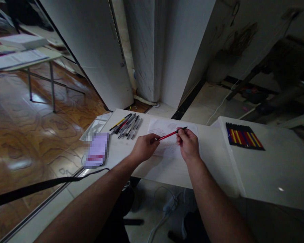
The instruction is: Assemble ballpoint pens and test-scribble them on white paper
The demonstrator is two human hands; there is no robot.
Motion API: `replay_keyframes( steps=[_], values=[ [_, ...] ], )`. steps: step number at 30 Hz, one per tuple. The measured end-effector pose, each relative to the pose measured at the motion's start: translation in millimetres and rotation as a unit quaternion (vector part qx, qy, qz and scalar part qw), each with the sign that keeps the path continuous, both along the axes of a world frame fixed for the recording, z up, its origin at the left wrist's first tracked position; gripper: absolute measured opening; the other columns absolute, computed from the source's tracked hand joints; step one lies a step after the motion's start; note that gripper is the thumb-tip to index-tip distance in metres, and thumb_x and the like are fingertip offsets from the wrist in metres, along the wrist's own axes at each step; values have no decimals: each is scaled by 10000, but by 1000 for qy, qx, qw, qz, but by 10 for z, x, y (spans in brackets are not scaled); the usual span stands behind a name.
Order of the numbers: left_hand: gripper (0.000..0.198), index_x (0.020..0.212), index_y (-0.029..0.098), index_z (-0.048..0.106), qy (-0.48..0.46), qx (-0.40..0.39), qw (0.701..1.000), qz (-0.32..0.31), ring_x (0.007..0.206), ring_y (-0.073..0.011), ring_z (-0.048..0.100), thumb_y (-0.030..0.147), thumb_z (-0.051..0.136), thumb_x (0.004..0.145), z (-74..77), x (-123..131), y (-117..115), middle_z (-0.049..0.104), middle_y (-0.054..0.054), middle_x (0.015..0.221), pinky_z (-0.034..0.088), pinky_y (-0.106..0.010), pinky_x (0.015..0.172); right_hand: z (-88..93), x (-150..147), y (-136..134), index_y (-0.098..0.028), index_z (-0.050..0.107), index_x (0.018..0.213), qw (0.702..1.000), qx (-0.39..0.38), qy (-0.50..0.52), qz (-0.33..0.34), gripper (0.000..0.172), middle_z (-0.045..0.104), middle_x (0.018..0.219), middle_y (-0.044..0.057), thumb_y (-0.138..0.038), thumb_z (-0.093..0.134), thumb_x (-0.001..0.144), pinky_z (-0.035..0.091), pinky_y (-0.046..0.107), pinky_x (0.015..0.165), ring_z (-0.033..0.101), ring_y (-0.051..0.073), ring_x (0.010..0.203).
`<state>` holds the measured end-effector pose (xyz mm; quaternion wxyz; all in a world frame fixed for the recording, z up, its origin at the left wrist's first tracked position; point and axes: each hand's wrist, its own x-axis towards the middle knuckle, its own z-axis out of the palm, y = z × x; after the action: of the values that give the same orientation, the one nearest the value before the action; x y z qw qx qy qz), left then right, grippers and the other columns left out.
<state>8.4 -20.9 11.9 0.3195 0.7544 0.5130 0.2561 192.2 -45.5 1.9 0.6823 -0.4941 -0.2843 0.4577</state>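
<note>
Both of my hands hold one red pen (169, 135) with a black cap above a sheet of white paper (167, 148) on a small white table (212, 162). My left hand (145, 147) is closed and pinches the pen's near left end. My right hand (188, 143) is closed and grips the pen near its black far end. A bunch of several pens (128, 126), black, grey, red and yellow, lies on the table to the left of my hands.
A row of several coloured pens (244, 136) lies on a second white table (273, 168) to the right. A blurred purple object (96, 150) rests at the left table edge. A black strap (40, 186) crosses the lower left. Cables lie on the floor below. Another table (22, 57) stands far left.
</note>
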Motion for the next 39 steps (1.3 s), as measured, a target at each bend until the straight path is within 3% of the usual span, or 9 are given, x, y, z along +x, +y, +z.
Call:
replay_keyframes(
  steps=[9,13,16,20,23,28,34,39],
  values=[
    [264,1002,187,726,1,-3,1000,-18,585,-125,558,306,588,811,-15,15,-7,662,-5,657,380,-228,554,-35,-20,-6,-170,688,890,1000,0,-24,13,290,542,603,-47,-374,749,693,321,201,405,438,67,490],
    [294,1056,196,711,12,-3,999,-36,620,-133,582,303,597,806,-23,2,12,685,-7,712,411,-235,588,-63,-12,1,-173,674,887,999,-15,-38,12,295,617,671,-18,-386,745,696,348,193,405,527,88,540],
    [327,1087,199,697,45,17,998,-36,736,-163,620,236,618,772,-74,-61,81,714,-30,845,465,-270,699,-75,20,16,-174,645,884,999,-24,-32,-10,314,676,778,16,-397,747,689,361,188,403,586,103,585],
    [312,1005,196,722,116,72,990,-42,966,-244,610,147,626,712,-171,-163,189,702,-81,1039,467,-357,889,-84,61,17,-183,577,1055,998,-41,-25,-44,481,682,685,-3,-383,772,664,363,188,401,570,104,517],
    [302,964,197,734,151,79,983,-68,1010,-267,595,131,613,696,-218,-196,229,691,-93,1079,460,-381,925,-92,71,2,-216,504,1227,997,-41,-38,-50,630,676,645,-29,-375,765,676,356,188,394,544,104,475],
    [306,967,180,734,157,105,979,-81,1025,-265,581,139,581,705,-248,-194,261,690,-96,1093,453,-387,938,-95,57,-12,-173,649,1039,998,-51,-29,11,389,672,698,7,-344,709,694,355,194,407,528,88,499],
    [294,980,183,732,159,124,975,-93,1033,-247,589,148,553,749,-275,-197,322,695,-76,1114,438,-381,961,-131,13,-27,-217,609,1044,997,-25,-23,75,431,608,724,-48,-225,732,631,363,182,432,513,75,545],
    [283,998,191,720,157,136,973,-104,1033,-233,598,168,562,765,-319,-208,359,698,-65,1114,433,-382,969,-246,-85,-41,-203,614,978,992,-32,-46,110,295,546,595,-68,-296,715,716,364,188,429,479,77,495]
  ],
)
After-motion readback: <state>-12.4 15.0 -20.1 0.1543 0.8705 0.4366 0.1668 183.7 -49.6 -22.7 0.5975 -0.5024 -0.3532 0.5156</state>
